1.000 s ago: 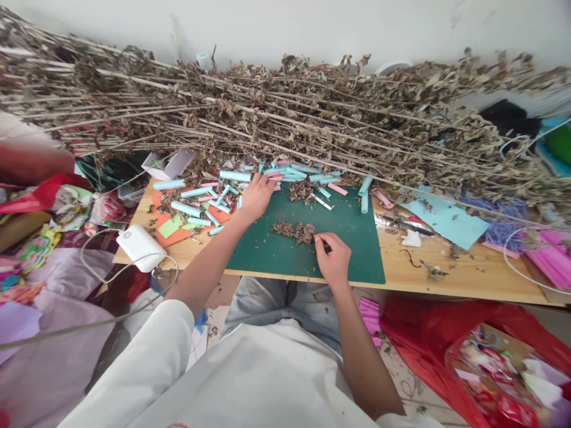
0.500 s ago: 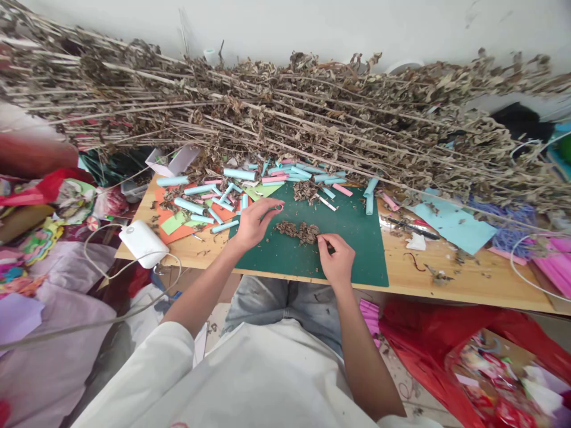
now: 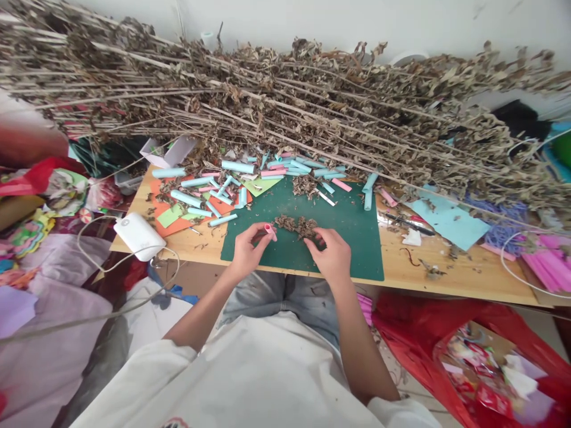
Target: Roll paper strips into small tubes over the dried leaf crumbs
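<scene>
A person sits at a wooden desk (image 3: 468, 276), seen from above over a white shirt. A green cutting mat (image 3: 352, 249) lies along the desk's near edge. The left hand (image 3: 247, 249) hovers over the mat's near left part, its fingers (image 3: 263, 229) closed around a small pink paper tube (image 3: 270, 232), open end tilted toward the middle of the mat. The right hand (image 3: 331, 254) rests just to the right, fingers curled and pinching at a little heap of crumbled dry leaves (image 3: 298, 226) in the mat's centre; whether it has hold of any leaf cannot be told.

Toward the far edge of the mat and the desk's far left corner lie many loose rolled tubes (image 3: 209, 193), mostly pale blue, some pink, over orange and green paper scraps. A great bundle of dried leafy stalks (image 3: 285, 113) spans the desk's whole far edge. A white corded device (image 3: 134, 236) sits at the near left corner. A blue paper sheet (image 3: 450, 217) lies toward the right end.

The step in hand appears to be filling the tube with crumbled leaf. The next move would call for bringing a pinch of leaf to the tube's narrow mouth while holding the tube steady and not crushing it.
</scene>
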Tool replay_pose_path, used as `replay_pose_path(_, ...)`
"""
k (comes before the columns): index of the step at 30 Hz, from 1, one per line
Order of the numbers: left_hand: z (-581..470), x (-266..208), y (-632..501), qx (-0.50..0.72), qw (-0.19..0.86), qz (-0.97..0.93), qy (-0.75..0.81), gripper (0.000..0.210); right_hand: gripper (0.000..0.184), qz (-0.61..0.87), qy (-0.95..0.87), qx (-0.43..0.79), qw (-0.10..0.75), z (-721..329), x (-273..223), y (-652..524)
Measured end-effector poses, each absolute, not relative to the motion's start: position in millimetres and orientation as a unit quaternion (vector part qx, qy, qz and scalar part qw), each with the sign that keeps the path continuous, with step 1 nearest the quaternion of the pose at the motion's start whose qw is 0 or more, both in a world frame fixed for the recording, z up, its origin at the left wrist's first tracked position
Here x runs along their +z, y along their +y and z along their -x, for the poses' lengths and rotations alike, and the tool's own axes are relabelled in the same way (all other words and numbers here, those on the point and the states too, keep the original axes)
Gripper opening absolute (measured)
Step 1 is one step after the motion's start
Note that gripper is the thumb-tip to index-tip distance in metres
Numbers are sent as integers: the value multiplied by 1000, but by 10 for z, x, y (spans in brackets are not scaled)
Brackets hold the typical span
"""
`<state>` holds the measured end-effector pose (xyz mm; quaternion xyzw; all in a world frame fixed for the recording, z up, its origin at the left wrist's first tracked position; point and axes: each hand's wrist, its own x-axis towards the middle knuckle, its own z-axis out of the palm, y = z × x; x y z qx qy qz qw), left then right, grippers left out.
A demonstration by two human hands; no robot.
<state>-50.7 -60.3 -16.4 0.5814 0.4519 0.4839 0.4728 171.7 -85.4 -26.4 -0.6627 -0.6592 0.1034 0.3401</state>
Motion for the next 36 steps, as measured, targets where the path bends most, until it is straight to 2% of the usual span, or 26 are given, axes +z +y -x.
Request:
replay_pose_path(3, 398, -146, -617, 455, 480, -608, 440, 21, 16, 645, -684, 113, 321, -1663, -286, -779)
replay_pose_path(6, 258, -131, -519, 432, 467, -640, 430, 21, 22, 619, -679, 128, 373, -1638, -271, -689)
replay_pose_path(9, 142, -153, -426, 416, 455, -665, 421, 20, 18, 622, -655, 149, 402, -1644, -249, -643)
replay_pose_path(13, 68, -234, -425, 408, 449, -685, 404, 19, 22, 642, -662, 160, 352, -1653, -269, -647)
replay_pose_path(15, 56, -264, -447, 396, 436, -702, 401, 19, 19, 645, -669, 151, 337, -1647, -283, -650)
replay_pose_path(24, 24, -207, -378, 390, 435, -719, 377, 19, 15, 631, -600, 190, 453, -1554, -270, -651)
replay_pose_path(31, 12, -316, -366, 390, 430, -716, 388, 19, 17, 648, -473, 284, 525, -1512, -313, -662)
replay_pose_path(33, 18, -313, -371, 388, 432, -717, 385, 20, 17, 645, -470, 281, 533, -1523, -310, -661)
replay_pose_path(36, 24, -297, -373, 383, 429, -720, 387, 21, 17, 636, -532, 255, 498, -1535, -321, -670)
